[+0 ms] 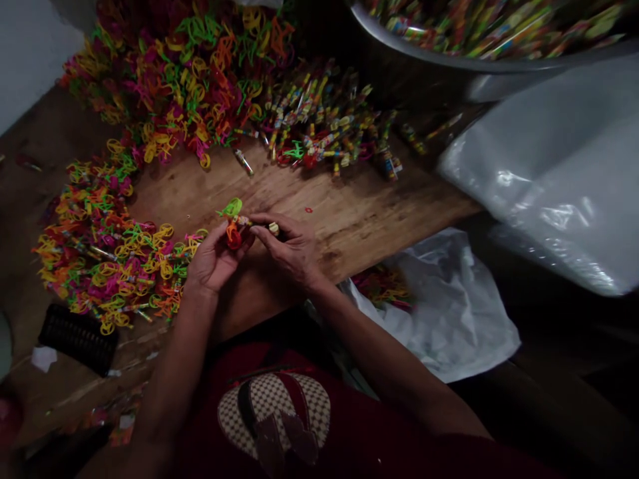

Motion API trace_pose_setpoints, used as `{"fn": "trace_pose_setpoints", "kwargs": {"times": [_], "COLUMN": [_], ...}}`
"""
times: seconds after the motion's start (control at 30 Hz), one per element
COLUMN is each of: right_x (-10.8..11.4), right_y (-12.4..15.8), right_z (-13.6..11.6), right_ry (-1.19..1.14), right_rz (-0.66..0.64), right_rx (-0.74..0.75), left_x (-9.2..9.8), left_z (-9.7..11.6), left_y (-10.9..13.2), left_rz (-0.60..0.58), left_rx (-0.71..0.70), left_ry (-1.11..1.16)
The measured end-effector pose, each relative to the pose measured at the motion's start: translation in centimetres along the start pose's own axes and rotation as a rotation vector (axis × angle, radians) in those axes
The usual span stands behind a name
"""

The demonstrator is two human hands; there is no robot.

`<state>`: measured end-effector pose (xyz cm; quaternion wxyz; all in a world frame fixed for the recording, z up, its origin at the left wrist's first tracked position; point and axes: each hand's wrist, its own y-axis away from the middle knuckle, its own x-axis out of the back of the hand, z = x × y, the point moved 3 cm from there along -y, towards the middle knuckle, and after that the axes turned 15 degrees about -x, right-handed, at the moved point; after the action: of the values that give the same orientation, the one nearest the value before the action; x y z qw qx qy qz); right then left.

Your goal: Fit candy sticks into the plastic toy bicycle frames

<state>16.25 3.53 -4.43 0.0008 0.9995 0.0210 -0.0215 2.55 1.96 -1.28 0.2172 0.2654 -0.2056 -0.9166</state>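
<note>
My left hand (pixel 212 264) is closed around small plastic toy pieces in green, orange and red (pixel 233 236), held above the wooden table. My right hand (pixel 294 249) pinches a slim printed tube (pixel 244 221) at the toy pieces. A pale yellow end (pixel 273 229) of a tube-like thing sticks out between the right fingers; whether it is the same tube, I cannot tell. Beside my left hand lies a heap of colourful plastic toys (pixel 114 266), with tubes among them. Beyond my hands, many similar printed tubes (pixel 319 113) lie piled up.
A larger heap of bright plastic pieces (pixel 190 80) covers the table's far left. A metal basin (pixel 394 45) full of tubes stands at the upper right. Clear plastic bags (pixel 549 173) lie at right, a white bag (pixel 449 313) below. A black tray (pixel 80 338) is at left.
</note>
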Motion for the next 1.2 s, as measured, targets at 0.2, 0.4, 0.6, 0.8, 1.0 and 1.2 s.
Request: {"fn": "trace_pose_setpoints", "kwargs": {"times": [0.2,0.4,0.6,0.8,1.0,1.2], "right_x": [0.0,0.0,0.4,0.9,1.3,1.8], "right_y": [0.3,0.4,0.5,1.0,1.2,1.1], "right_z": [0.1,0.4,0.3,0.1,0.7,0.8], "right_ry": [0.114,0.141,0.055,0.052,0.160,0.134], "right_rz": [0.031,0.077,0.043,0.067,0.097,0.075], "right_rx": [0.124,0.164,0.171,0.239,0.170,0.264], "left_x": [0.1,0.0,-0.4,-0.5,-0.7,-1.1], "left_z": [0.0,-0.1,-1.1,-1.3,-1.4,-1.8], "left_y": [-0.1,0.0,0.4,0.7,0.8,1.0], "left_rz": [0.010,0.017,0.079,0.050,0.068,0.087], "left_rx": [-0.002,0.005,0.077,0.115,0.107,0.125], "left_ry": [-0.014,-0.033,0.061,0.143,0.067,0.090]}}
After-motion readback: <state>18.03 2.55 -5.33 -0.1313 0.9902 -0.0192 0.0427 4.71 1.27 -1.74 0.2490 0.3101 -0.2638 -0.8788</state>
